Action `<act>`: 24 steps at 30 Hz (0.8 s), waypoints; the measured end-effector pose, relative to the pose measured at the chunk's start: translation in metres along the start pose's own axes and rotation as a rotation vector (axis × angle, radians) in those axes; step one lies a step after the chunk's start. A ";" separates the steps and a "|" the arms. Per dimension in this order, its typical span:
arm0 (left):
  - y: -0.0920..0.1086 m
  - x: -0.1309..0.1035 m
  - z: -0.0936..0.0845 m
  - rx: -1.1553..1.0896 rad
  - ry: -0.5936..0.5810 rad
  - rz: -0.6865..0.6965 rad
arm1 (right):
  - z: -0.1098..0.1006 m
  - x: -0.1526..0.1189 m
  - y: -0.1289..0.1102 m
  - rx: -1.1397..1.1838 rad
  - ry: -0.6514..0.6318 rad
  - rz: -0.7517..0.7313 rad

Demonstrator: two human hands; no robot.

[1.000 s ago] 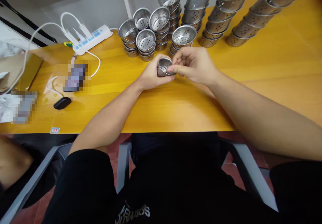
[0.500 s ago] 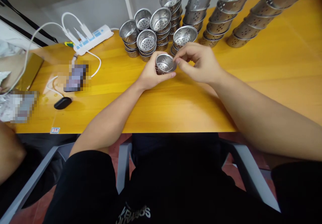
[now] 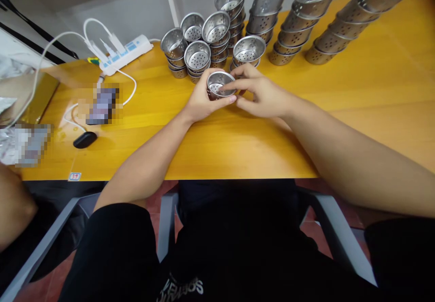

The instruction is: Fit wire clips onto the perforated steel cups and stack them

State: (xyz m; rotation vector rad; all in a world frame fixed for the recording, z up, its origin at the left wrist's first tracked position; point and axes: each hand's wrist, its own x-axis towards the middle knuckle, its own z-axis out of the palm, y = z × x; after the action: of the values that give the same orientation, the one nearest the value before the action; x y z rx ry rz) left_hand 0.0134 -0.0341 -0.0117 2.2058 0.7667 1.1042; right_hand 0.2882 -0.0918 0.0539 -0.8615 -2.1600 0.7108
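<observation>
A small perforated metal cup is tilted slightly toward me, low above the tabletop. My left hand is closed around it, with the thumb along the near side. My right hand comes from the right with its fingers apart. Its index finger reaches over the rim into the cup, and the thumb is by the cup's right side. Nothing shows between the right fingers. Just behind stand another perforated cup on a stack and a shorter stack of cups.
Tall cup stacks line the back right of the yellow table. At left are a white power strip with cables, a blurred phone, a black oval object and a box. Another person's arm is at far left.
My right hand has opened from a pinch beside the rim, and its index finger now extends into the cup. The left hand still holds the cup, shifted slightly left.
</observation>
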 end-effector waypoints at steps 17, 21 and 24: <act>0.026 0.000 -0.001 -0.124 -0.012 -0.285 | -0.039 -0.002 0.000 -0.199 0.574 0.043; 0.027 0.001 0.001 -0.069 -0.008 -0.266 | -0.041 0.000 0.016 -0.223 0.579 0.041; 0.028 0.001 0.002 -0.052 -0.029 -0.252 | -0.038 0.002 0.021 -0.240 0.526 0.030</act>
State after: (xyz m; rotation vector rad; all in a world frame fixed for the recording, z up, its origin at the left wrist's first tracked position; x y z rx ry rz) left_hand 0.0221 -0.0529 0.0072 2.0119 0.9619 0.9535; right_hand 0.3240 -0.0683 0.0632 -1.0686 -1.7745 0.2012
